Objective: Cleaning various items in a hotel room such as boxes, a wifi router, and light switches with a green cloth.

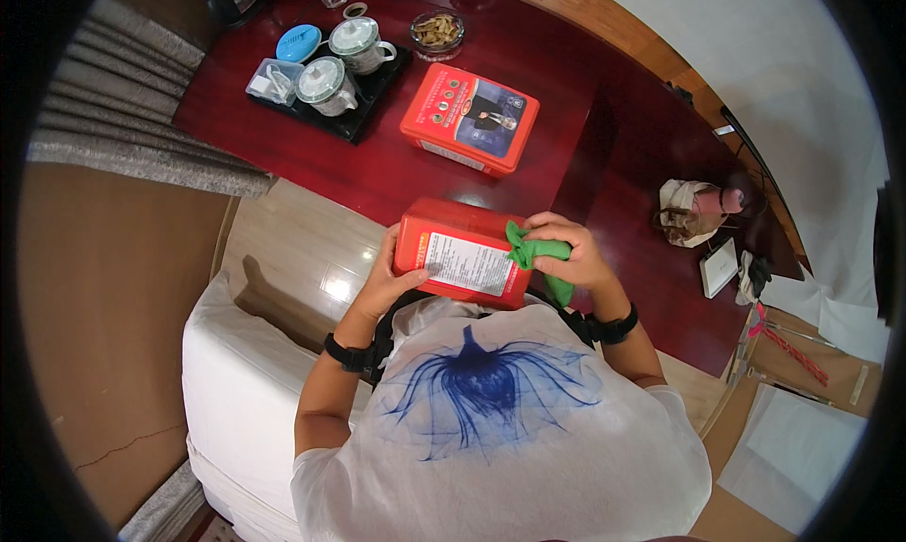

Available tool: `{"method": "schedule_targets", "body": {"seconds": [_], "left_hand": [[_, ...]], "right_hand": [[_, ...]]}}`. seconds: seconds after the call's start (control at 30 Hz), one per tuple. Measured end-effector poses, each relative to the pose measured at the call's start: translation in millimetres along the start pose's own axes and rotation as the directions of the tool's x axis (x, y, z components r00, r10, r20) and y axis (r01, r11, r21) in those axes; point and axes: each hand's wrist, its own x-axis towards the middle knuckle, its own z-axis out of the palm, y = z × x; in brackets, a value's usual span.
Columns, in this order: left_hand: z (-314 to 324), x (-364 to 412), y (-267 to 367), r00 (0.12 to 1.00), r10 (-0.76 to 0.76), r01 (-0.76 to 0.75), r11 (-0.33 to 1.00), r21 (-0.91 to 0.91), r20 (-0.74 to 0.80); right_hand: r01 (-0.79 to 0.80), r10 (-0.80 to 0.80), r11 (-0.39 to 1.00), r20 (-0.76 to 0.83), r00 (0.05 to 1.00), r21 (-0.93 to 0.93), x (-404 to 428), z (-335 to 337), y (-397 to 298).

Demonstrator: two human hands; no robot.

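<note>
A red plastic box is tilted at the near edge of the table, close to my body, its side with a white printed label facing up. My left hand grips its left end, thumb over the label's side. In my right hand is a crumpled green cloth, pressed against the box's right end; a tail of it hangs below the fingers. Farther back on the table lies a second red box, printed with a picture and writing.
Two lidded mugs, a blue round item and a small clear container are on or by a black tray. A glass ashtray stands behind. Rightward on the dark red table are a bag and a white box.
</note>
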Motion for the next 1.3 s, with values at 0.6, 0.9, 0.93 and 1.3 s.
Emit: {"method": "schedule_targets", "body": {"seconds": [0.6,0.9,0.93,1.3], "left_hand": [[-20,7,-16,0.818,0.393,-0.545,0.298,0.784,0.42],[-29,9,-41,0.819,0.451,-0.556,0.472,0.685,0.354],[-30,8,-45,0.872,0.406,-0.477,0.576,0.664,0.274],[-45,16,-64,0.856,0.388,-0.514,0.568,0.643,0.341]], "right_hand": [[0.494,-0.338,0.666,0.364,0.868,-0.559,72,81,-47],[0.508,-0.291,0.475,0.416,0.861,-0.719,87,98,19],[0.419,-0.294,0.452,0.312,0.904,-0.788,94,94,19],[0.6,-0.241,0.564,0.582,0.777,-0.568,64,107,6]]}}
